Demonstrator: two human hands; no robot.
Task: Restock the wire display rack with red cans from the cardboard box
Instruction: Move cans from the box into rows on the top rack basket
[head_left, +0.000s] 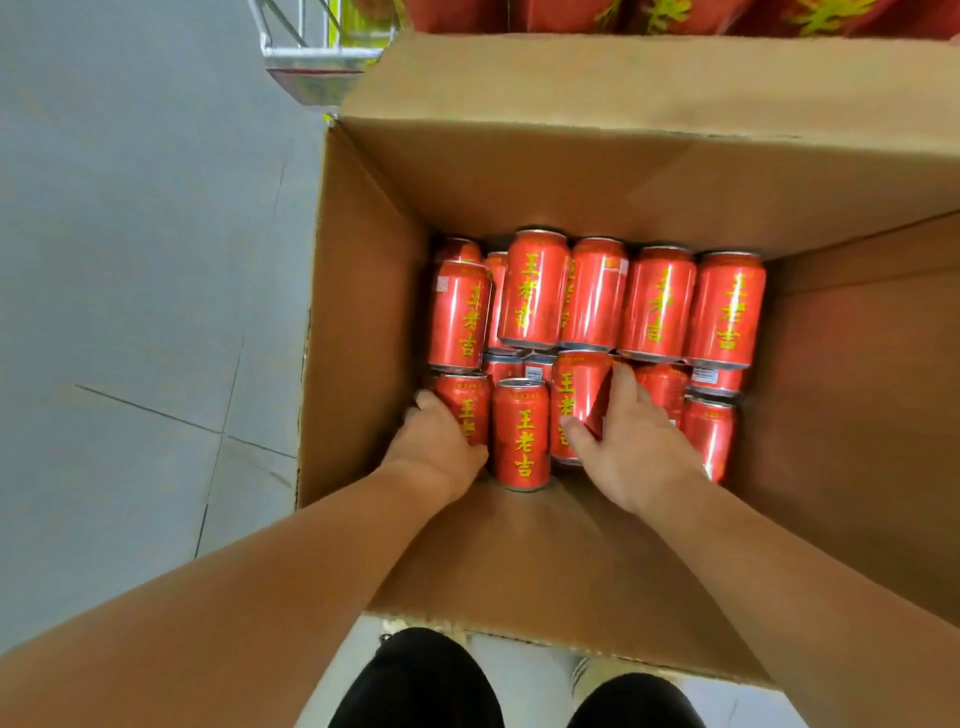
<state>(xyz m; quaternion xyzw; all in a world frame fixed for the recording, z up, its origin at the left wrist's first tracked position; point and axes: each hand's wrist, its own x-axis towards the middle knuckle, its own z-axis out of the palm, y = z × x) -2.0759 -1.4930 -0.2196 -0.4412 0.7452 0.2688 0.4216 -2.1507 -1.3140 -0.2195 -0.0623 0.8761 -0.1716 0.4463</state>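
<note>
Two bare forearms reach forward and down from the bottom corners of the view, drawing closer together toward the wrists; the backs of both hands face up. The left grip (436, 441) is curled against the left side of the left red can (470, 410), fingers bent round it with their tips hidden; the right grip (636, 447) sits near it at about the same reach, thumb (574, 431) pressed on the front of the right red can (576, 389) and forefinger (623, 379) stretched along its other side, the can held in the fork between them.
</note>
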